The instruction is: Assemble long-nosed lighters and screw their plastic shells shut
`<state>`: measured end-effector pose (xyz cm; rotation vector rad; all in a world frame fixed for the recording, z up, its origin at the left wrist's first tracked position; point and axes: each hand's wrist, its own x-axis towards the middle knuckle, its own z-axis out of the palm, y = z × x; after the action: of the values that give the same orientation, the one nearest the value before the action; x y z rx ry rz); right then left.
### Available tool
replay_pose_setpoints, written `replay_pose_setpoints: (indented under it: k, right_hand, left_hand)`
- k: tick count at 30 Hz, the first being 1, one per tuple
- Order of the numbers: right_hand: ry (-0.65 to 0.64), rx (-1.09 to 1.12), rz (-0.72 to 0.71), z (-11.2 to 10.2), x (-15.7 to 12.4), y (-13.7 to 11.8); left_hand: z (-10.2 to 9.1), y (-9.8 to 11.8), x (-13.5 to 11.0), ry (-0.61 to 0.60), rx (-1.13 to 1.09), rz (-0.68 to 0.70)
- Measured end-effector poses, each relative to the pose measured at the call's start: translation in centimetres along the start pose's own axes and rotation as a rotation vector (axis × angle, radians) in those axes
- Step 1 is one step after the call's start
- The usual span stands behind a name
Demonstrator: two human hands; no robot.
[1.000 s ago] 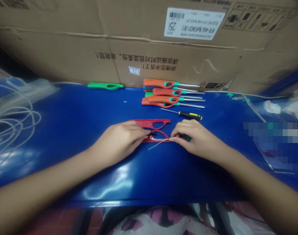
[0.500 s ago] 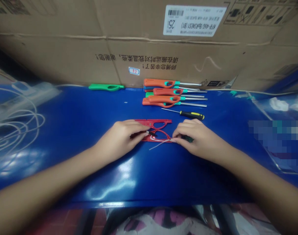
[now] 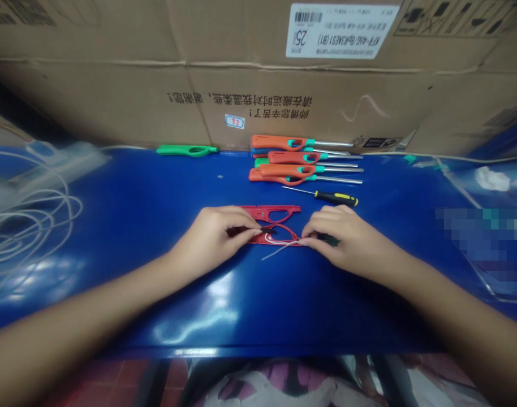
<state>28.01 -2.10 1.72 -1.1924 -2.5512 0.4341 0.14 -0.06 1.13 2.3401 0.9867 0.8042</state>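
Head view: left hand point(image 3: 211, 240), fingers pinched on open red shell point(image 3: 284, 236), mid-surface point(image 3: 156, 215); right hand point(image 3: 347, 240), fingers pinched on white wire point(image 3: 278, 250) at shell's right end. Second half point(image 3: 275, 212) just behind; screwdriver point(image 3: 337, 198), lighters point(image 3: 296, 167) beyond. I judge shell light, stiff, thin plastic; wire limp, fragile. I'd hold shell by edges, wire near its root.

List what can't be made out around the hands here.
Head view, all four:
1. Left hand covers the left end of the red shell; its grip is unclear.
2. Right hand hides most of a green part.
3. Pixelated patch at right blanks whatever lies there.
4. Carton label: small print too blurred.
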Motion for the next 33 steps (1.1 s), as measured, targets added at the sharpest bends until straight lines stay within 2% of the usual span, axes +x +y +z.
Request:
replay_pose_setpoints:
  k: [8,11,18,21,26,29,33]
  right_hand:
    - [0.003,-0.001,-0.004,-0.1,0.0,-0.2]
    - [0.005,-0.003,-0.006,0.0,0.0,-0.2]
    - [0.006,-0.003,-0.007,0.0,0.0,0.0]
    - [0.01,-0.001,-0.009,0.0,0.0,0.0]
    - [0.004,-0.006,-0.007,0.0,-0.1,0.0]
    - [-0.009,-0.014,-0.005,-0.1,-0.2,0.1]
    - [-0.006,-0.028,-0.014,-0.3,-0.2,0.0]
  left_hand:
    - [0.0,-0.1,0.0,0.014,0.062,0.021]
    - [-0.3,0.0,0.0,-0.031,0.116,0.082]
    - [-0.9,1.4,-0.5,-0.156,0.605,0.293]
    - [-0.9,1.9,-0.8,-0.176,0.701,0.337]
    - [-0.9,2.3,-1.2,-0.224,0.734,0.313]
    - [-1.0,2.4,-1.3,-0.265,0.703,0.272]
    - [-0.9,2.0,-1.4,-0.268,0.625,0.283]
